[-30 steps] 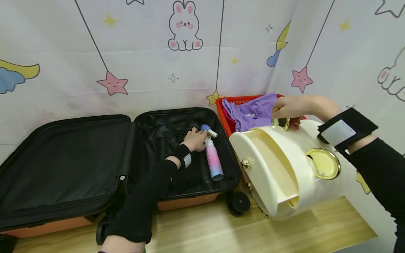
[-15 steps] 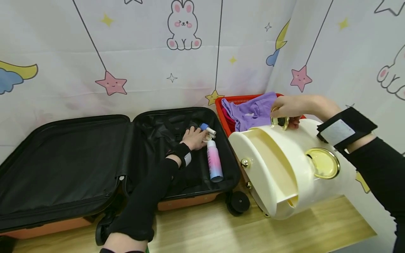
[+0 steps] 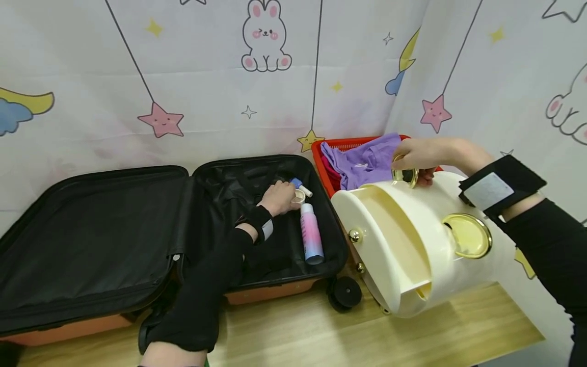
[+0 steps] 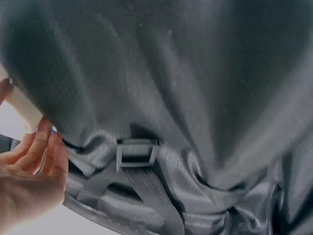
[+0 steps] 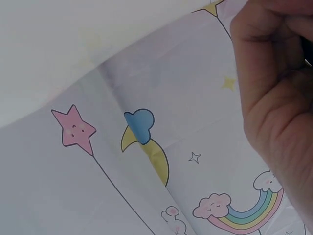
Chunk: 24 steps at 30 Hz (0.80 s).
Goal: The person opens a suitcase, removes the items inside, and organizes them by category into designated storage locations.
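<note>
head view: the left hand (image 3: pixel 281 198) is reaching into the right half of the open black-lined suitcase (image 3: pixel 91 244), its fingers curling round a small round cream jar (image 3: pixel 300 195) beside a blue-capped tube (image 3: pixel 300 185). a pink-and-blue bottle (image 3: pixel 311 238) is lying just below the jar, pointing toward the near wall of the case; no writing on it is legible. the right hand (image 3: pixel 419 158) is gripping a gold ring handle (image 3: pixel 405 175) on top of a cream cabinet (image 3: pixel 412 239), which is tilting over the wooden floor (image 3: pixel 321 331) with its open drawer facing the case. behind it, a red basket (image 3: pixel 323 163) is holding a purple garment (image 3: pixel 367 160).

left wrist view: the left hand (image 4: pixel 29 181) is showing relaxed, close-set fingers against the black lining, near a strap buckle (image 4: pixel 137 151); the grasp itself is hidden here.

right wrist view: the right hand (image 5: pixel 276 98) is curling tight; star, moon and rainbow prints are covering the backdrop (image 5: pixel 146 161).
</note>
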Tool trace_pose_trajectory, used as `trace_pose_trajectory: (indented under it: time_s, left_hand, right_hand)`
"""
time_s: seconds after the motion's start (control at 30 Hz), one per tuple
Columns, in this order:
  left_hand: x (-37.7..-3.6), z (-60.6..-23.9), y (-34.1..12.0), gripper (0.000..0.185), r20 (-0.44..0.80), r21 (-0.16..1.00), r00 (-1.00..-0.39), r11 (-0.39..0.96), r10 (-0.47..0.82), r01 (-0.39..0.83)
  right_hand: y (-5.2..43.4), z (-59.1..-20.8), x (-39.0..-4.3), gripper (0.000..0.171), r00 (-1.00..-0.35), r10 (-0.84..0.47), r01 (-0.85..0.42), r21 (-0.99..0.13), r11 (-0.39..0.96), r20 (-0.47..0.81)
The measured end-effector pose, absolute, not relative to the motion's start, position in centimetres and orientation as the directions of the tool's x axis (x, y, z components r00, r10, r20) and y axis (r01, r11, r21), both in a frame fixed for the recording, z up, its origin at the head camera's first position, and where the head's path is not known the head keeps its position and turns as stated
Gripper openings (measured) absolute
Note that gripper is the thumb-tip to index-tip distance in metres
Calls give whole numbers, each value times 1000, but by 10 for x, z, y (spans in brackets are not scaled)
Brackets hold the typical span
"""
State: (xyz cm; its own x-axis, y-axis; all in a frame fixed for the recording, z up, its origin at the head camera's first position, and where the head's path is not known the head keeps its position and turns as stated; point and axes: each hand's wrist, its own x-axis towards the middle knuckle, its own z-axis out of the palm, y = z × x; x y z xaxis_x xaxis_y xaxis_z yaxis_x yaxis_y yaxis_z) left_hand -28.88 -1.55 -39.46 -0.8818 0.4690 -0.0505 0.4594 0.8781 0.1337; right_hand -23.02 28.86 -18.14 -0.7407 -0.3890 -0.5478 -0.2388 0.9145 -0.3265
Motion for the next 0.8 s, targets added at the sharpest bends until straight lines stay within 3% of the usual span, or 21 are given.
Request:
trace_pose_trajectory:
  time_s: [0.2, 0.4, 0.8]
  left_hand:
    - [-290, -374, -24, 40, -62, 351, -888, 843, 456, 409]
    - [-286, -355, -27, 46, 50, 576, -893, 717, 448, 392]
    - [-252, -317, -17, 51, 182, 776, -855, 463, 485, 428]
  right_hand:
    - [290, -178, -228, 25, -744, -382, -231, -325, 917, -549]
    - [289, -178, -228, 26, -740, -381, -216, -341, 915, -554]
    - [287, -178, -226, 25, -737, -380, -220, -333, 917, -559]
